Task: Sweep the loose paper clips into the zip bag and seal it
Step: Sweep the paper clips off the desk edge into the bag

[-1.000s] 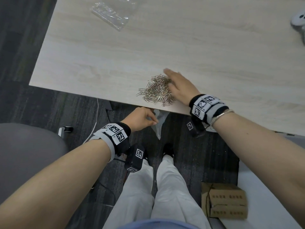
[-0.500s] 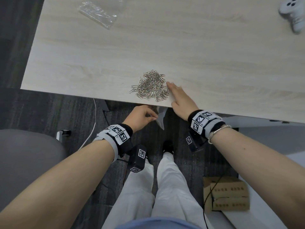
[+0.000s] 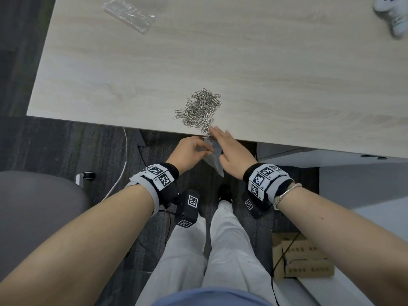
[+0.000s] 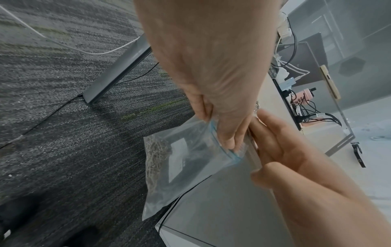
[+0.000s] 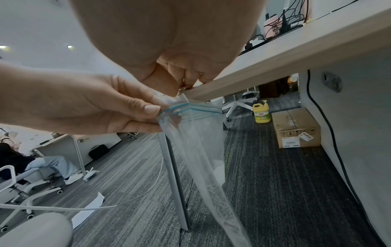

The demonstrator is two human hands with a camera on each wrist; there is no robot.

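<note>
While my left grip (image 3: 190, 151) pinches the zip bag (image 4: 190, 160) open below the counter's (image 3: 265, 62) near edge, my flat, released right grip (image 3: 229, 151) rakes paper clips (image 3: 199, 110) in; most remain.

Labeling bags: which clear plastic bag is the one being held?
The zip bag with the blue strip, pinched by the left hand below the table edge. The other bag lies untouched at the far-left corner.
</note>
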